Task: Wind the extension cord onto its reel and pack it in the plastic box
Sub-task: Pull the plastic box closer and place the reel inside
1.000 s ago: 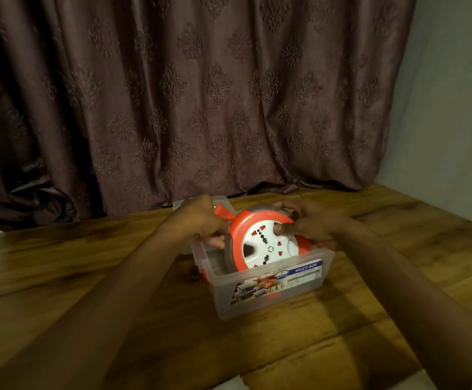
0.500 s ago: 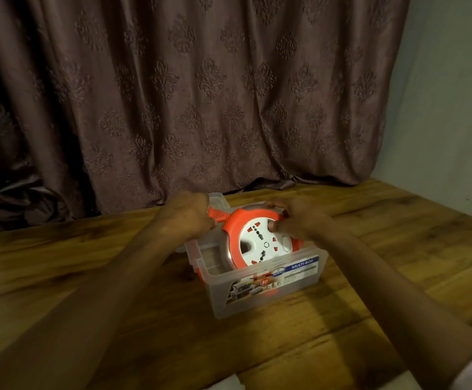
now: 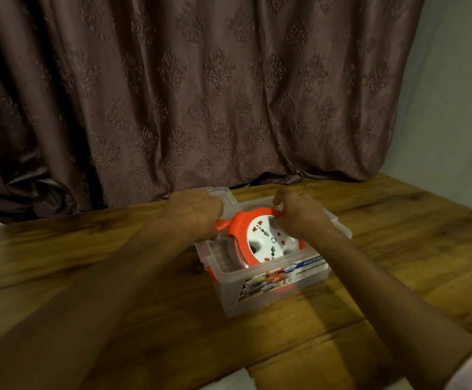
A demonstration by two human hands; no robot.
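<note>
1. The plastic box (image 3: 271, 294) stands on the wooden tabletop (image 3: 88, 263), nearer its rear edge than its front edge.
2. The extension cord reel (image 3: 260, 243) sits tilted inside the box, its upper part above the rim.
3. The left hand (image 3: 194, 216) is at the reel's left side, the right hand (image 3: 299, 218) on its upper right.
4. A curtain (image 3: 187, 94) hangs behind the rear edge; a wall (image 3: 454, 108) rises along the right edge.

Both forearms extend forward and converge over the reel (image 3: 260, 240). The left hand (image 3: 194, 213) is positioned at the reel's left side, knuckles up, fingers curled around its orange handle. The right hand (image 3: 299, 216) rests at the reel's upper right edge, fingers bent, pinching the orange rim.
</note>
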